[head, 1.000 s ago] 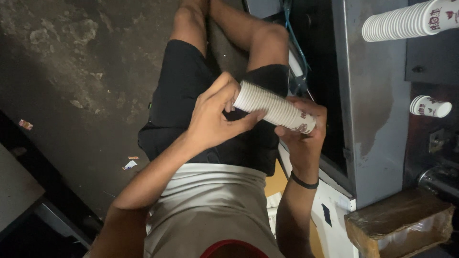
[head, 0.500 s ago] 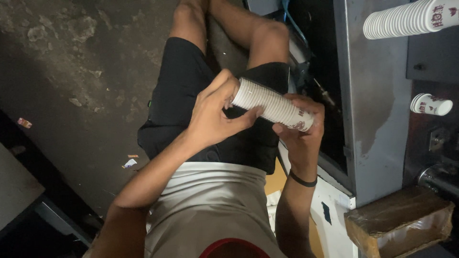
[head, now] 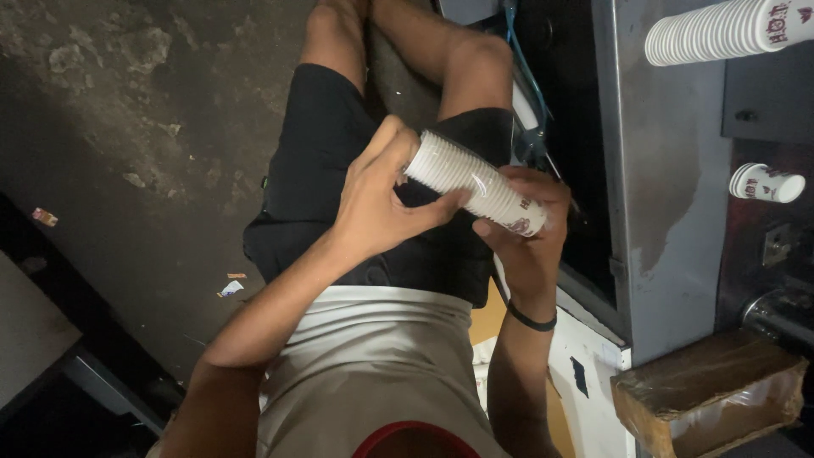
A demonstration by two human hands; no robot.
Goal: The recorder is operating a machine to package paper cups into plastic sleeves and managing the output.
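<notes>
I hold a stack of white paper cups (head: 471, 185) lying sideways above my lap, both hands on it. My left hand (head: 373, 208) wraps the open rim end, thumb and fingers pinching at the outermost cups. The closed bottom end, which has a red print, rests in my right hand (head: 530, 242); that wrist wears a black band. Below the cups are my black shorts (head: 331, 161) and bare knees.
At the right stands a grey metal counter (head: 670, 170). On it lie a long stack of paper cups (head: 721, 30) and a short one (head: 767, 185). A brown plastic-wrapped box (head: 708, 394) sits at lower right. The dark concrete floor (head: 127, 127) at left carries small litter.
The stack has shifted slightly in my hands and my left fingers have moved on its rim end. Both hands keep hold.
</notes>
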